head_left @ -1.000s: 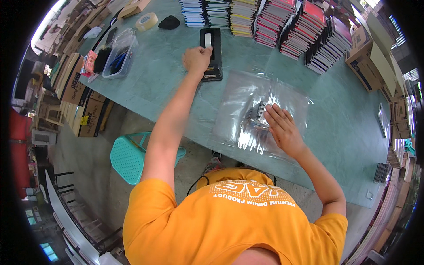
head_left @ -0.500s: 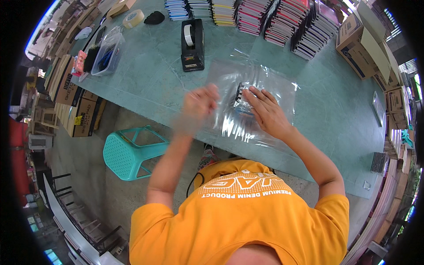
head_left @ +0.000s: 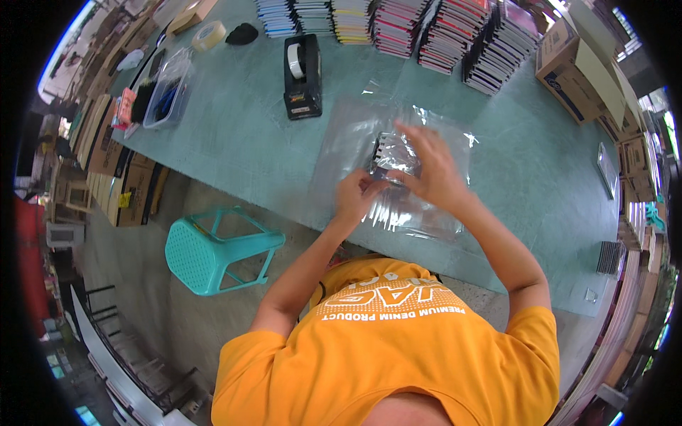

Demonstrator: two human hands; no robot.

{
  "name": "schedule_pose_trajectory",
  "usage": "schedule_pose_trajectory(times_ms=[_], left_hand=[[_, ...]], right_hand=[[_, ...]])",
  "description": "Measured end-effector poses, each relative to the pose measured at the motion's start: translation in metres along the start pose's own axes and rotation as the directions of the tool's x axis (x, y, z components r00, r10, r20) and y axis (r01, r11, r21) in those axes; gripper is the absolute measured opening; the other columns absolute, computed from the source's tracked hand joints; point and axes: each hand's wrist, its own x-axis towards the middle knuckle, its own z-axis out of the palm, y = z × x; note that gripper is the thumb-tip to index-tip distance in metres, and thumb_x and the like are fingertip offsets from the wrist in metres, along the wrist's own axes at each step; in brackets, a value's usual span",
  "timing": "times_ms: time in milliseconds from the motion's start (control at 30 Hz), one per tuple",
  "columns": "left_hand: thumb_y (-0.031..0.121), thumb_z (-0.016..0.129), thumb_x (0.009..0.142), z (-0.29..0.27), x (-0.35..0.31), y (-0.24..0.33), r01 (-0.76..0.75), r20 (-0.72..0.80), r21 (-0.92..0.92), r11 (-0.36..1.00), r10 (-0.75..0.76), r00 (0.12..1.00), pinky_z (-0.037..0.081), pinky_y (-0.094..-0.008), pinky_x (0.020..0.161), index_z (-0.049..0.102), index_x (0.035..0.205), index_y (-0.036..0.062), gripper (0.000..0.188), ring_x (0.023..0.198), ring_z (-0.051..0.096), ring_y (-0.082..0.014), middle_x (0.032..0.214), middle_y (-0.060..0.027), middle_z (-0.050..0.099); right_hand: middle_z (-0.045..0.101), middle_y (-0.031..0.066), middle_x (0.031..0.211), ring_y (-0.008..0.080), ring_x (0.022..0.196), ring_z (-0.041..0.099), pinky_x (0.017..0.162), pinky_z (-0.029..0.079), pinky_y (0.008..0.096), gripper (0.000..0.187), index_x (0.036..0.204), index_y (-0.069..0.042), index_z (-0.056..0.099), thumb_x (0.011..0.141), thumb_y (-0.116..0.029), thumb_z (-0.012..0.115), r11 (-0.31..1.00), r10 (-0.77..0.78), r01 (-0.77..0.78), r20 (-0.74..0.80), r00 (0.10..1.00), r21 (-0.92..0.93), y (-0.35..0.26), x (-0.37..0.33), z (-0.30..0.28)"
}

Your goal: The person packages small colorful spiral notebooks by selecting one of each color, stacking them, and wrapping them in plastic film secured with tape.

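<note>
A small spiral-bound notebook [head_left: 384,146] in shiny clear plastic lies on large clear plastic sheets [head_left: 341,131] at the table's near side. At its near left corner, my left hand [head_left: 355,193] is closed, thumb and fingers pinching the notebook's wrapped edge. My right hand [head_left: 437,169] is over the notebook's right side. Its thumb reaches the near edge close to my left fingertips, while the other fingers are raised and apart. Part of the notebook is hidden under that hand. Beyond the sheets, a black tape dispenser [head_left: 304,89] holds a white roll.
Stacks of notebooks [head_left: 398,28] line the far side. An open cardboard box [head_left: 568,74] stands at far right. On the left are a clear plastic bin [head_left: 165,103], a tape roll [head_left: 209,35] and a black object [head_left: 242,33]. A turquoise stool [head_left: 206,252] stands below the table's left edge.
My left hand has come down and right, from the air to the notebook's near left corner. My right hand has lifted from lying flat on the notebook, its thumb swinging to the near edge.
</note>
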Motion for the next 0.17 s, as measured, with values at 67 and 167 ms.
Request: schedule_pose_trajectory(times_ms=[67, 167], left_hand=[[0.021, 0.082, 0.061, -0.002, 0.008, 0.01, -0.186, -0.14, 0.107, 0.977, 0.2, 0.97, 0.044, -0.031, 0.066, 0.058, 0.104, 0.0033, 0.053, 0.082, 0.056, -0.0171, 0.094, -0.0112, 0.059], [0.034, 0.083, 0.058, -0.021, 0.038, 0.03, -0.386, 0.152, 0.252, 0.888, 0.357, 0.921, 0.031, -0.0385, 0.101, 0.027, 0.138, 0.0082, 0.101, 0.13, 0.029, -0.0273, 0.141, -0.0146, 0.027]], right_hand=[[0.049, 0.0181, 0.127, 0.0315, 0.119, 0.045, 0.096, 0.037, 0.0418, 0.069, 0.129, -0.007, 0.044, 0.073, -0.037, 0.07, 0.951, 0.307, -0.308, 0.172, 0.936, -0.023, 0.004, 0.011, -0.011], [0.049, 0.0198, 0.127, 0.0323, 0.118, 0.045, 0.094, 0.038, 0.0411, 0.07, 0.128, -0.009, 0.046, 0.076, -0.051, 0.066, 0.734, 0.631, -0.671, 0.472, 0.616, -0.106, 0.025, 0.007, -0.046]])
